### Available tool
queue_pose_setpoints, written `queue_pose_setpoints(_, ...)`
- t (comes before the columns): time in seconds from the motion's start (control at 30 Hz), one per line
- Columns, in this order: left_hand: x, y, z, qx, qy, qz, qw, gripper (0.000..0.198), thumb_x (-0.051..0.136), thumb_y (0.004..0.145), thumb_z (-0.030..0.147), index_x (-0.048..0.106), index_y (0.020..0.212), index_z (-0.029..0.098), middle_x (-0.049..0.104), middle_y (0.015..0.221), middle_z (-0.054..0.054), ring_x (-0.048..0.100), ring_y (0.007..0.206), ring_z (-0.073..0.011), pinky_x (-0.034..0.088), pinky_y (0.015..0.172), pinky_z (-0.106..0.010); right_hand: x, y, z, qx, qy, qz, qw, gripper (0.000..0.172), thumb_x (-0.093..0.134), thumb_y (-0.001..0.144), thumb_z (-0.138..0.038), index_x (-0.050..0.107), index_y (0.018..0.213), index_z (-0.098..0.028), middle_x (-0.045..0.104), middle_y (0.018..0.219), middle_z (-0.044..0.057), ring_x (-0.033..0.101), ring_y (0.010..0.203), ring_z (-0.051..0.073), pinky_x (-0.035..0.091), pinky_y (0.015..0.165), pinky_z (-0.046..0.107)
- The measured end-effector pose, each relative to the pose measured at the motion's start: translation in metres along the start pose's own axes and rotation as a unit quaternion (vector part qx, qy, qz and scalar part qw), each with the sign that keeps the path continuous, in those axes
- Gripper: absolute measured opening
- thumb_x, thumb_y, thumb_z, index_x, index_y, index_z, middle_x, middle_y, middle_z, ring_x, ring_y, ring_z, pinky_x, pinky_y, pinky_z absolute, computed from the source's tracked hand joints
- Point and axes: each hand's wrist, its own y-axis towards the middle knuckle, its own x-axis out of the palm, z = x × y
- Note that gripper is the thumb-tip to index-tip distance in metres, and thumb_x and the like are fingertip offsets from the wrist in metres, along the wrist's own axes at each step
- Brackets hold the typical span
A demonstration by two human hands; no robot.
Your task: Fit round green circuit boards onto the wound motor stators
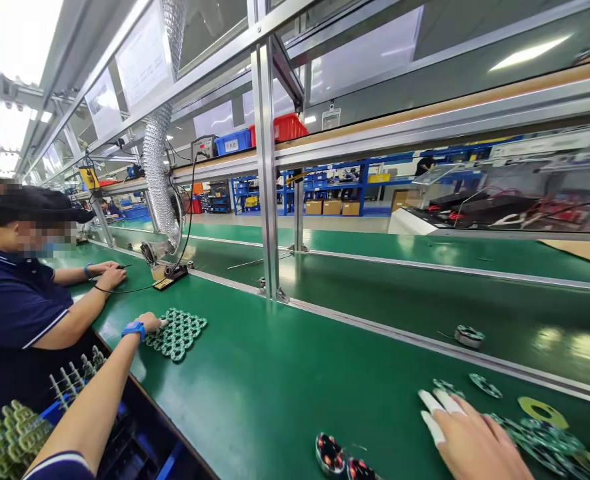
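Observation:
My left hand (147, 324), with a blue band at the wrist, reaches far out to the left. Its fingers are closed at the near left edge of a panel of ring-shaped circuit boards (179, 335) on the green bench; the thumb is hidden. At the lower right, my right hand (475, 437) is spread low over the bench, white covers on several fingertips. Beside it are loose round circuit boards (539, 437), one ring board (485, 385) and a yellow ring (543, 412). Wound motor stators (331, 453) lie at the bottom centre.
Another person (19, 280) sits at the left, hands on the bench. A silver duct (159, 167) hangs above a soldering stand (167, 273). A metal post (267, 173) rises from the bench. One stator (469, 336) stands on the conveyor belt (375, 300). Stacked parts (12, 437) are at lower left.

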Motion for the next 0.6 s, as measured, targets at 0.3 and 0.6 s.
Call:
queue_pose_setpoints(0.3, 0.038, -0.006, 0.074, 0.185, -0.135, -0.067, 0.971, 0.024, 0.069, 0.070, 0.024, 0.057, 0.087, 0.011, 0.060, 0.081, -0.001, 0.058, 0.082, -0.0185, 0.047, 0.076, -0.030, -0.035, 0.016, -0.078, 0.082, 0.191, -0.089, 0.974, 0.035, 0.044, 0.077, -0.037, 0.071, 0.091, -0.020, 0.068, 0.096, 0.012, 0.060, 0.094, 0.027, 0.046, 0.083, 0.040)
queue_pose_setpoints(0.6, 0.074, -0.048, 0.223, 0.402, -0.287, -0.103, 0.863, 0.028, 0.069, 0.055, 0.028, 0.056, 0.076, 0.015, 0.058, 0.072, 0.001, 0.054, 0.074, -0.0185, 0.042, 0.070, -0.028, -0.019, 0.058, -0.127, 0.108, 0.467, -0.194, 0.856, 0.032, 0.050, 0.074, -0.038, 0.073, 0.084, -0.019, 0.069, 0.071, 0.005, 0.059, 0.061, 0.017, 0.047, 0.056, 0.027)
